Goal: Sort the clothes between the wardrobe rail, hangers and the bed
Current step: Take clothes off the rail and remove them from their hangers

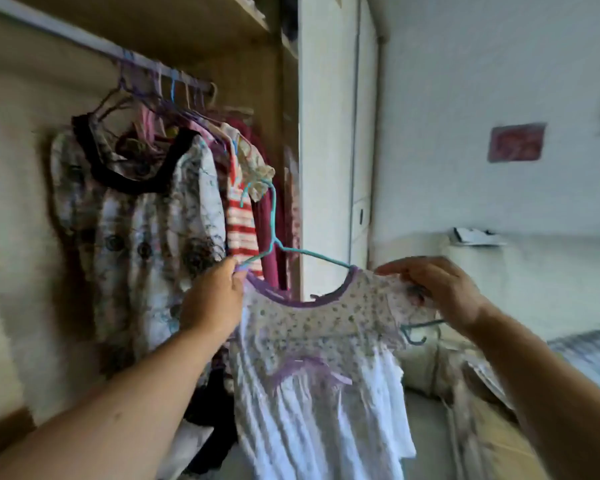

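Observation:
A small white dress [323,341] with tiny flowers and purple trim hangs on a teal wire hanger [274,216], held up in front of the open wardrobe. My left hand [215,299] grips the dress's left shoulder together with the hanger's left end. My right hand [437,289] pinches the right shoulder over the hanger's other end, whose teal tip [416,329] sticks out below. The hanger's hook is free in the air, below and right of the wardrobe rail [94,46]. The bed [589,348] lies at the right edge.
Several garments hang on the rail: a large patterned top with black collar [136,216], a red-and-white striped piece [241,230], dark red clothes [271,230]. A wooden shelf [222,15] sits above. A white door [326,133] stands beside the wardrobe. Cloth and a cardboard piece [492,427] lie lower right.

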